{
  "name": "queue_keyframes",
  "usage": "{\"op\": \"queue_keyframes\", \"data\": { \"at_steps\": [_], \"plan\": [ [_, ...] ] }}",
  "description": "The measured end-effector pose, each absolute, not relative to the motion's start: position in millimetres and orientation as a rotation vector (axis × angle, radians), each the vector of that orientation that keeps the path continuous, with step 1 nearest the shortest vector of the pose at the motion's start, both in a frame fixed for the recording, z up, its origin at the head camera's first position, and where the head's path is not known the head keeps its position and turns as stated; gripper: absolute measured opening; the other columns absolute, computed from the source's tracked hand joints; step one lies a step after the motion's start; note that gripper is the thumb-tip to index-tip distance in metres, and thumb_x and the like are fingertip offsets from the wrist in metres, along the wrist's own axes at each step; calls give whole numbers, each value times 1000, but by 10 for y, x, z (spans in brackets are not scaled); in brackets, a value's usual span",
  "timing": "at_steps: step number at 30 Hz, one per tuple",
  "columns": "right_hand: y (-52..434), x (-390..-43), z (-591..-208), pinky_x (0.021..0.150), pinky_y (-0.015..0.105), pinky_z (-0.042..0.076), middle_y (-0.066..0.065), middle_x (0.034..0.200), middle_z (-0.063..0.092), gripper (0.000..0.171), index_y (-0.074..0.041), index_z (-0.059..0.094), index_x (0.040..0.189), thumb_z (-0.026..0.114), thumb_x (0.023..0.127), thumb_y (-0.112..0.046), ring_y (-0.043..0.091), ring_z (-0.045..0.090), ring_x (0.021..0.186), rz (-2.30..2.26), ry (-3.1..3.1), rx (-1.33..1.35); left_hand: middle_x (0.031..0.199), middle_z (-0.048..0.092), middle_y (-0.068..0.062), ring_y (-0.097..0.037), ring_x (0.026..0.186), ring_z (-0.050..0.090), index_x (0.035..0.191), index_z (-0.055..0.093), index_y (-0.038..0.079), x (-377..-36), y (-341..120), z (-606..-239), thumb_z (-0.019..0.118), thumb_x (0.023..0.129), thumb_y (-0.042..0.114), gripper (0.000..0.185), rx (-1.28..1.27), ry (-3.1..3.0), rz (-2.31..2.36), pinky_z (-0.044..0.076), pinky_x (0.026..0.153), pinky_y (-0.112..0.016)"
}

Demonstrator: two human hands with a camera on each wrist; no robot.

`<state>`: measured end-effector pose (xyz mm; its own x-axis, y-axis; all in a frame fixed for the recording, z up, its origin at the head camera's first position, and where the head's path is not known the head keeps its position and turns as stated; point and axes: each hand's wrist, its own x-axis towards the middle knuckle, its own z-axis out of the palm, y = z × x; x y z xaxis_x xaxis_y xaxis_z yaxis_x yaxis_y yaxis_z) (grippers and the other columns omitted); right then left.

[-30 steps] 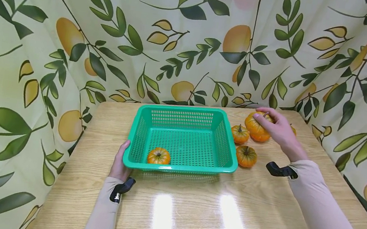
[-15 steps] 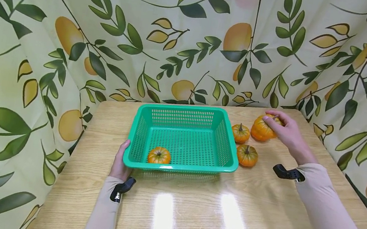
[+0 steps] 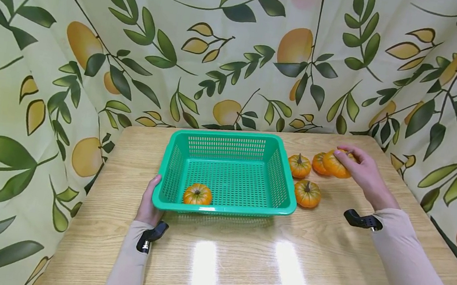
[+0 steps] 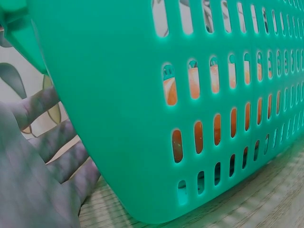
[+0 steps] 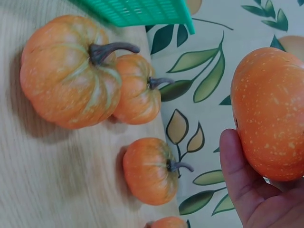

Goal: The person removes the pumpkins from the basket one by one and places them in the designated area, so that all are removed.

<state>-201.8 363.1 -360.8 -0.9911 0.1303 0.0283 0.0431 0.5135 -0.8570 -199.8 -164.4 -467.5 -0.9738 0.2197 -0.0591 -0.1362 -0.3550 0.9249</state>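
My right hand (image 3: 362, 168) grips a small orange pumpkin (image 3: 338, 164) between thumb and fingers. In the right wrist view the held pumpkin (image 5: 270, 114) is raised, its speckled underside showing. Just left of it, another pumpkin (image 3: 319, 163) is partly covered by it in the head view. My left hand (image 3: 149, 203) rests against the left side of a green plastic basket (image 3: 223, 211). In the left wrist view its fingers (image 4: 71, 159) lie fairly straight along the outer wall. One pumpkin (image 3: 198, 194) sits inside the basket, near its front left corner.
Beside the basket's right side stand two pumpkins, a rear one (image 3: 299, 166) and a front one (image 3: 307, 194). The right wrist view has one more pumpkin (image 5: 168, 222) cut off at its lower edge. A leaf-patterned curtain (image 3: 240, 56) surrounds the wooden table (image 3: 254, 272).
My right hand has moved right with the pumpkin in its grip, uncovering more of the pumpkin to its left. The left hand and basket have stayed in place.
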Motion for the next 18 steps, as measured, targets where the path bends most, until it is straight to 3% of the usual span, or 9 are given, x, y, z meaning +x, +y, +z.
{"op": "queue_keyframes", "data": {
  "at_steps": [7, 14, 18],
  "plan": [
    [3699, -2004, -3684, 86, 20, 37, 10, 146, 35, 68, -13, 39, 144, 46, 93, -58, 15, 38, 117, 1465, -2713, -190, 156, 25, -4, -21, 140, 26, 152, 25, 22, -1980, -1642, -4663, 35, 97, 52, 63, 109, 1678, 2406, 21, 112, -35],
    [3760, -2000, -3784, 89, 28, 36, 13, 147, 33, 73, -12, 37, 144, 45, 92, -61, 21, 36, 119, 1468, -2732, -246, 155, 27, -2, -20, 139, 27, 151, 26, 23, -1971, -1635, -4646, 37, 96, 53, 64, 77, 1707, 2396, 19, 113, -38],
    [3792, -1995, -3857, 97, 40, 34, 15, 149, 32, 75, -11, 36, 144, 46, 91, -63, 27, 33, 126, 1485, -2730, -284, 155, 28, -2, -20, 140, 27, 151, 27, 24, -1971, -1634, -4639, 37, 96, 53, 63, 70, 1709, 2396, 19, 114, -38]
  ]
}}
